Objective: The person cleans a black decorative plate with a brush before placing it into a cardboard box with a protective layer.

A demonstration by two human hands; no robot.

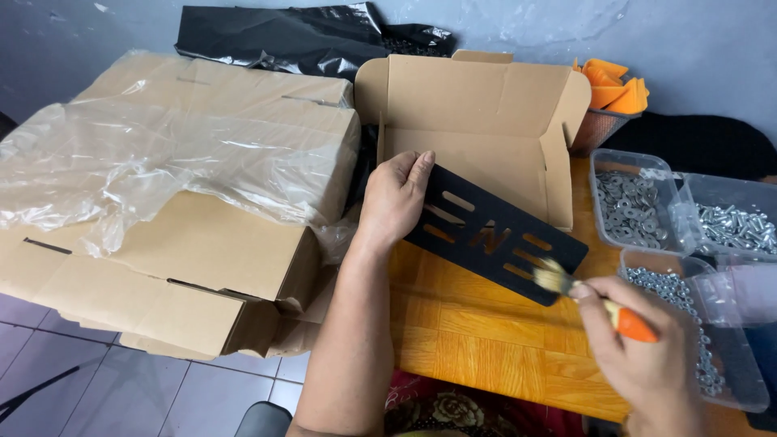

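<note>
Plate (494, 235), flat and black with cut-out slots, is held tilted above the orange table (477, 340), in front of the open carton (486, 121). Left hand (394, 198) pinches its upper end, thumb on the face, fingers behind. Right hand (639, 348) is closed around a brush (595, 299); bristles touch the lower end. Plate appears thin, stiff and light, probably metal; grip by the edges, clear of the slots. Trays of washers (631, 206) and screws (732, 226) stand just to the right.
</note>
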